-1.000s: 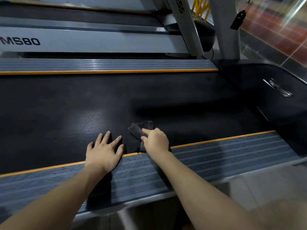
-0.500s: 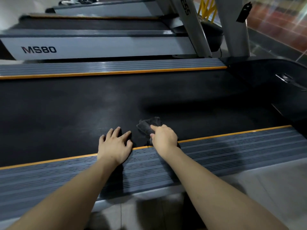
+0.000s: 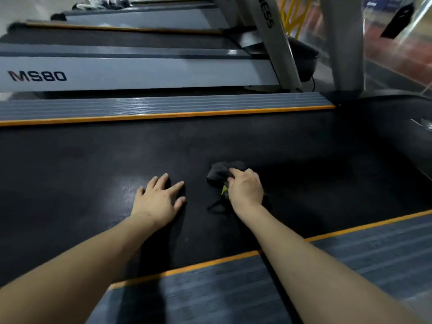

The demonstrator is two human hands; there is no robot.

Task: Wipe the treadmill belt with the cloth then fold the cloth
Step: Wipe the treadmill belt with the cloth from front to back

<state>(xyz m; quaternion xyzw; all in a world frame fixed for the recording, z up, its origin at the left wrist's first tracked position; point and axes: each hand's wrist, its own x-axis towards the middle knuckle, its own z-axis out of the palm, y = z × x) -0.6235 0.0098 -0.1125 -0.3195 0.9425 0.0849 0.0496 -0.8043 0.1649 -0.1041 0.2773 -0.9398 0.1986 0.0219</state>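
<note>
Our right hand (image 3: 245, 189) grips a bunched dark cloth (image 3: 218, 175), fingers curled round it, pressing it onto the black treadmill belt (image 3: 93, 164). A small yellow-green tag shows at the cloth beside our thumb. Our left hand (image 3: 159, 202) lies flat on the belt just beside it, fingers spread and straight, holding nothing. Orange-edged grey side rails (image 3: 163, 106) run along both sides of the belt. Beyond stands a neighbouring treadmill marked MS80 (image 3: 37, 76).

Left hand (image 3: 159, 202) flat, right hand (image 3: 245, 189) curled.
</note>
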